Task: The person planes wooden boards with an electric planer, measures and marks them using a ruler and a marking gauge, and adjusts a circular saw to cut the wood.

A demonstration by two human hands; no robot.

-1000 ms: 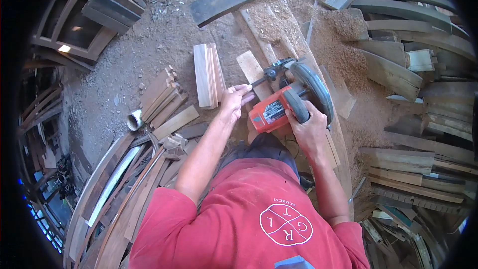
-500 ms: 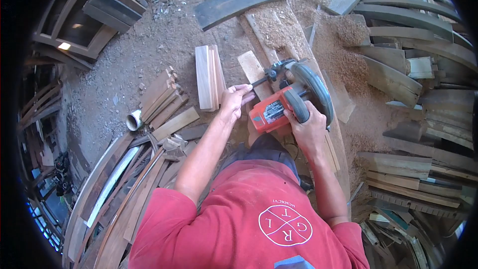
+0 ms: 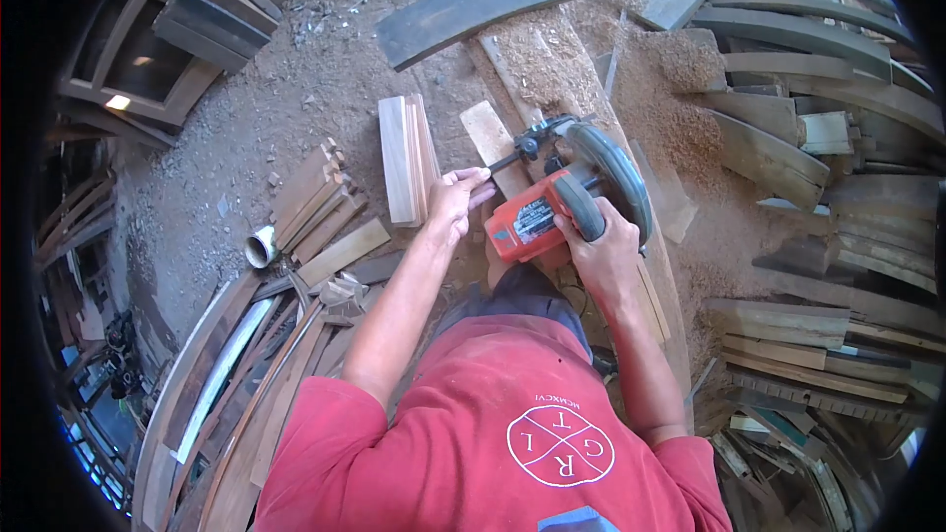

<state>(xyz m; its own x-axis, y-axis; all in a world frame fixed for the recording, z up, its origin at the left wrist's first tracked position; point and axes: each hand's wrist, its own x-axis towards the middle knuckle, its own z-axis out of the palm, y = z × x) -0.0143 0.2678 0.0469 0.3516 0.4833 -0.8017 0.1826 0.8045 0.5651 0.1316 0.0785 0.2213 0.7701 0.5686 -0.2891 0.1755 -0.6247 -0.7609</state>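
Observation:
A red circular saw (image 3: pixel 529 221) with a black handle and a dark round guard rests over a long wooden plank (image 3: pixel 552 69). My right hand (image 3: pixel 606 248) is wrapped round its rear handle. My left hand (image 3: pixel 456 203) is closed at the end of a black rod (image 3: pixel 503 164) that sticks out from the front of the saw. The blade is hidden beneath the guard. Under the rod lies a short pale board (image 3: pixel 485 130), and left of it stands a bundle of thin wooden strips (image 3: pixel 406 163).
Across the plank's far end lies a curved grey board (image 3: pixel 498 5). Sawdust (image 3: pixel 685 103) covers the ground to the right, beside stacked curved timbers (image 3: pixel 798 69). On the left are wooden offcuts (image 3: pixel 315 197), a white pipe piece (image 3: pixel 261 247) and long strips (image 3: pixel 212 369).
The whole view has shifted slightly, with things appearing a little further left. Both hands keep their hold, and the saw stays at about the same place on the plank.

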